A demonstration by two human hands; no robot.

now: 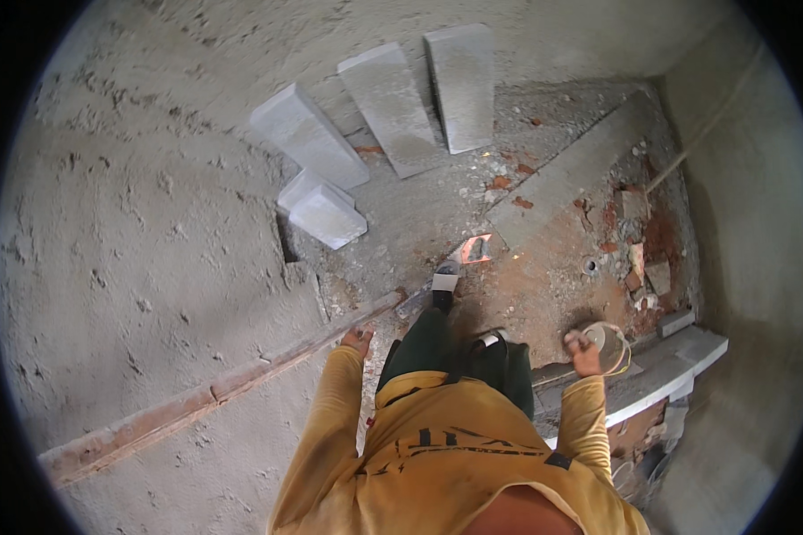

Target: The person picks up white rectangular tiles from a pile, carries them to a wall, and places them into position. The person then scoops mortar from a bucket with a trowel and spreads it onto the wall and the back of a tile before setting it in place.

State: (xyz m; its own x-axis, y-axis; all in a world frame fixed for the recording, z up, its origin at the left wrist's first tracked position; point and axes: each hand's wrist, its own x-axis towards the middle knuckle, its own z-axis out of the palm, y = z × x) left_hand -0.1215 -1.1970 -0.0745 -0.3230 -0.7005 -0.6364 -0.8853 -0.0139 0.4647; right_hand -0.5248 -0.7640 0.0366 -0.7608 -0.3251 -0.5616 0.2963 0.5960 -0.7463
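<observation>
My left hand (pixel 359 340) is low at my left side, its fingers curled, close to the end of a long reddish-brown wooden beam (pixel 268 364). Whether anything is inside those fingers is hidden. At the right, my right hand (pixel 583 353) is also curled and overlaps the left side of a round, pale bucket (pixel 612 348) with a thin handle. I cannot tell if it grips the bucket's rim or only passes in front of it. A bright orange, flat-looking patch (pixel 476 249) lies ahead of my forward foot (pixel 444 283).
Several grey slabs (pixel 388 107) lean along the far rough wall, with smaller blocks (pixel 327 214) nearer. Broken bricks (pixel 636 263) and rubble litter the right floor near a pipe opening (pixel 591 266). A slab-topped ledge (pixel 669 366) runs by my right arm, and a pole (pixel 700 134) leans in the corner.
</observation>
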